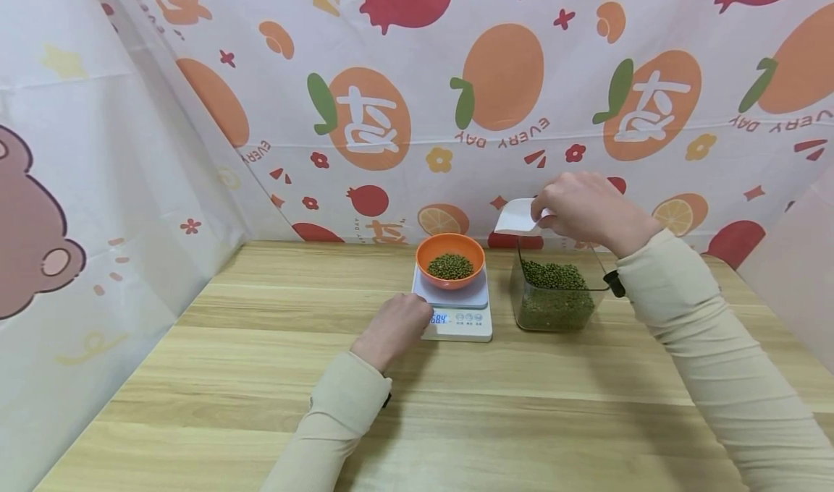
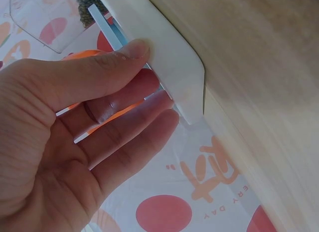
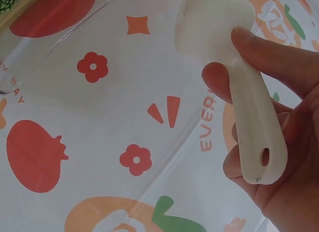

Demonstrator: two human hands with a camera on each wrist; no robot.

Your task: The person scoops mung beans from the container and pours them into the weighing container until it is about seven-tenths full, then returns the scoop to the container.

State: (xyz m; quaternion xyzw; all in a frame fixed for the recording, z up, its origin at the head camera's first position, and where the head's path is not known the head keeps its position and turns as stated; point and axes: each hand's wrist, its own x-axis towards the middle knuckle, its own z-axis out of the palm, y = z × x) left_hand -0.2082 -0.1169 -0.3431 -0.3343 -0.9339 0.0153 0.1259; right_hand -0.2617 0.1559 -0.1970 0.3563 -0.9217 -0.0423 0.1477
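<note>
My left hand [image 1: 397,327] is at the near-left corner of a white kitchen scale [image 1: 478,333]. In the left wrist view its thumb and extended fingertips rest against the scale's edge [image 2: 184,67]. On the scale's platform [image 1: 426,295] sits an orange bowl [image 1: 426,249] with green mung beans [image 1: 451,266] in it. The lit display [image 1: 439,319] is partly covered by the hand. My right hand [image 1: 586,206] grips a white scoop [image 1: 517,218] by its handle [image 3: 254,117], above a clear container [image 1: 531,307] of mung beans [image 1: 554,275]. No beans show on the scoop.
The clear container stands just right of the scale on the wooden table [image 1: 260,398]. A fruit-print sheet [image 1: 417,181] hangs directly behind them, and another printed sheet [image 1: 130,188] lines the left side. The right forearm reaches past the container's right side.
</note>
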